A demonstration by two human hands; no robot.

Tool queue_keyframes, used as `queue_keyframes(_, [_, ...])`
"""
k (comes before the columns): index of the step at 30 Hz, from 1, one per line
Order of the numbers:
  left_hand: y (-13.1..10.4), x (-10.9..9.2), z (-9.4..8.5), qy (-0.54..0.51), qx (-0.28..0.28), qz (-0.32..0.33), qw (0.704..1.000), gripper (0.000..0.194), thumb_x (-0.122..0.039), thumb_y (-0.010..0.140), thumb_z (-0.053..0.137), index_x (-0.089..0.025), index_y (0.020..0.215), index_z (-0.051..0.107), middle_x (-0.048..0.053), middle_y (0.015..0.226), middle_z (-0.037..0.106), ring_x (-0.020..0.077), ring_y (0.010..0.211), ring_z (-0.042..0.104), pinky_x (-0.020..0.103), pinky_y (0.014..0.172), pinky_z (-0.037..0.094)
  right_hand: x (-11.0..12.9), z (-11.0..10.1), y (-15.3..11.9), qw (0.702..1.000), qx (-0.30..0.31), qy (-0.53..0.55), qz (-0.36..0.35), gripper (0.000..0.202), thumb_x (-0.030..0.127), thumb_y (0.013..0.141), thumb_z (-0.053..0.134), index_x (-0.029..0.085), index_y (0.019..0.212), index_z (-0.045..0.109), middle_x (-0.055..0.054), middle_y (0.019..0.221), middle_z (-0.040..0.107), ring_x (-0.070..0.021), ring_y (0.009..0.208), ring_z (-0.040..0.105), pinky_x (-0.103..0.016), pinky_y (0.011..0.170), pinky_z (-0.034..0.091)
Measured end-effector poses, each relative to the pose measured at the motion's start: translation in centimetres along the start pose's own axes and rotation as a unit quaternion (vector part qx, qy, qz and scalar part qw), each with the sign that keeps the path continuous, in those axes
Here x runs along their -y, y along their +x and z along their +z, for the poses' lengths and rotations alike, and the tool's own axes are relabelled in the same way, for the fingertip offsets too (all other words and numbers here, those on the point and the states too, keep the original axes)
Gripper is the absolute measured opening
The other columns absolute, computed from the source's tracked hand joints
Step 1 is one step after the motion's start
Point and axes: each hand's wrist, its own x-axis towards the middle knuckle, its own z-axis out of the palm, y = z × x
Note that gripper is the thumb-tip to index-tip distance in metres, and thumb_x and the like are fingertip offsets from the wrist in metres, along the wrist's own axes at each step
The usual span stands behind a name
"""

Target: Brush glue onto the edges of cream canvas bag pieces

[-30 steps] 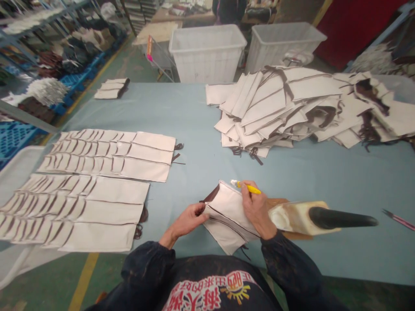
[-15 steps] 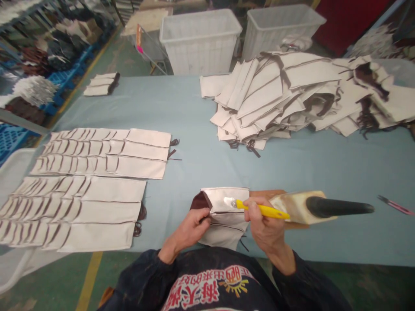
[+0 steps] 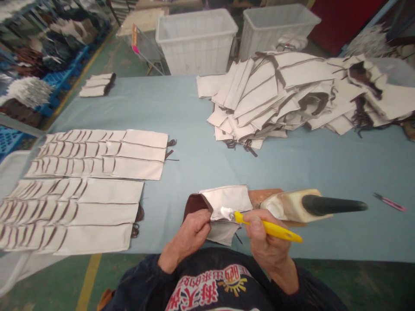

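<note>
In front of me lies a cream fabric piece (image 3: 228, 195) with dark seams and a brown lining opened at its left end. My left hand (image 3: 191, 231) is closed on that open edge, fingers pinched together. A brush with a yellow handle (image 3: 282, 232) is gripped in my right hand (image 3: 267, 239). Its white-coated bristles rest on or just above the cream fabric near the seam. Right of the piece, a whitish, stained container (image 3: 288, 208) with a black handle-like bar (image 3: 333, 205) sits on a brown board (image 3: 264, 195).
Two overlapped rows of cream pieces (image 3: 142, 155) lie on the left of the blue-grey table (image 3: 181, 116). A large heap of similar pieces (image 3: 262, 95) fills the back right. Thread snips (image 3: 389, 201) lie far right. White bins (image 3: 197, 45) stand behind the table.
The brush has moved slightly down toward the seam, its handle angled lower right. The open end of the fabric piece has shifted a little left with my left hand.
</note>
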Motion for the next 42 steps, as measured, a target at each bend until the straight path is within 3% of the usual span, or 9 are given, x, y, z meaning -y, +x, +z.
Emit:
queue_keyframes(6, [-0.1,-0.1,0.2,-0.030,-0.010,-0.018,0.999,0.023,-0.010,0.092,0.046,-0.021,0.077,0.060,0.002,0.079,0.064,0.0172,0.073,0.057,0.028,0.075,0.041,1.1,0.6,-0.1,0.991,0.081,0.071,-0.085,0.022,0.018,0.104,0.046,0.024,0.087,0.060,0.003,0.063,0.067,-0.0126,0.051,0.064,-0.025,0.055,0.052])
queue_keyframes(12, [-0.1,0.2,0.2,-0.029,-0.037,-0.034,0.998,0.023,-0.007,0.088,0.046,-0.021,0.076,0.060,0.002,0.076,0.062,0.0168,0.073,0.056,0.027,0.074,0.040,0.9,0.6,0.4,0.997,0.034,0.031,-0.069,0.020,0.013,0.100,0.048,0.024,0.089,0.061,0.003,0.067,0.070,-0.0131,0.054,0.067,-0.023,0.056,0.053])
queue_keyframes(17, [0.1,-0.1,0.0,-0.059,-0.039,-0.051,0.996,0.022,-0.014,0.093,0.049,-0.021,0.078,0.063,0.002,0.077,0.064,0.0165,0.070,0.055,0.026,0.074,0.040,1.6,1.1,0.5,0.986,0.095,0.085,-0.106,0.022,0.016,0.102,0.047,0.024,0.085,0.060,0.003,0.061,0.065,-0.0127,0.049,0.063,-0.025,0.053,0.051])
queue_keyframes(23, [0.2,-0.2,-0.1,-0.045,-0.049,-0.056,0.996,0.019,-0.012,0.087,0.050,-0.021,0.076,0.062,0.002,0.076,0.063,0.0171,0.071,0.055,0.027,0.074,0.038,1.2,0.8,0.9,0.999,0.000,0.003,-0.046,0.021,0.013,0.099,0.049,0.024,0.088,0.063,0.003,0.067,0.071,-0.0132,0.053,0.067,-0.023,0.054,0.051])
queue_keyframes(29, [0.8,-0.9,-0.3,-0.127,-0.040,-0.077,0.988,0.017,-0.020,0.090,0.053,-0.018,0.090,0.070,0.002,0.081,0.066,0.0175,0.075,0.054,0.027,0.075,0.041,1.8,1.5,0.3,0.993,0.061,0.078,-0.062,0.022,0.017,0.101,0.049,0.023,0.085,0.063,0.003,0.065,0.069,-0.0127,0.052,0.065,-0.023,0.055,0.052])
queue_keyframes(32, [1.4,-1.3,-0.6,-0.176,-0.043,-0.100,0.978,0.021,-0.025,0.089,0.059,-0.017,0.103,0.072,0.003,0.087,0.068,0.0178,0.079,0.056,0.027,0.076,0.043,1.1,1.3,0.1,0.994,-0.005,0.104,0.031,0.027,0.026,0.105,0.048,0.023,0.083,0.063,0.005,0.056,0.060,-0.0121,0.042,0.055,-0.023,0.044,0.044])
queue_keyframes(35, [2.1,-1.4,-1.2,-0.276,-0.037,-0.126,0.952,0.024,-0.035,0.088,0.067,-0.017,0.103,0.069,0.003,0.090,0.067,0.0182,0.086,0.060,0.026,0.079,0.047,-0.7,0.5,0.5,0.975,-0.072,0.175,0.121,0.030,0.034,0.107,0.050,0.022,0.083,0.063,0.008,0.050,0.047,-0.0103,0.036,0.043,-0.022,0.038,0.036])
queue_keyframes(39, [2.8,-1.7,-2.6,-0.350,-0.014,-0.168,0.922,0.033,-0.046,0.082,0.078,-0.017,0.093,0.065,0.001,0.085,0.064,0.0154,0.080,0.058,0.023,0.073,0.045,-2.6,-1.1,1.3,0.971,-0.020,0.200,0.128,0.030,0.039,0.106,0.055,0.022,0.084,0.066,0.007,0.052,0.048,-0.0099,0.036,0.042,-0.022,0.037,0.036])
queue_keyframes(42, [2.9,-2.0,-3.4,-0.349,0.008,-0.179,0.920,0.035,-0.047,0.082,0.079,-0.016,0.089,0.065,-0.001,0.081,0.061,0.0116,0.072,0.051,0.021,0.067,0.039,-2.7,-1.5,2.4,0.986,0.046,0.145,0.065,0.033,0.040,0.108,0.052,0.022,0.085,0.069,0.004,0.056,0.056,-0.0127,0.043,0.052,-0.025,0.044,0.044])
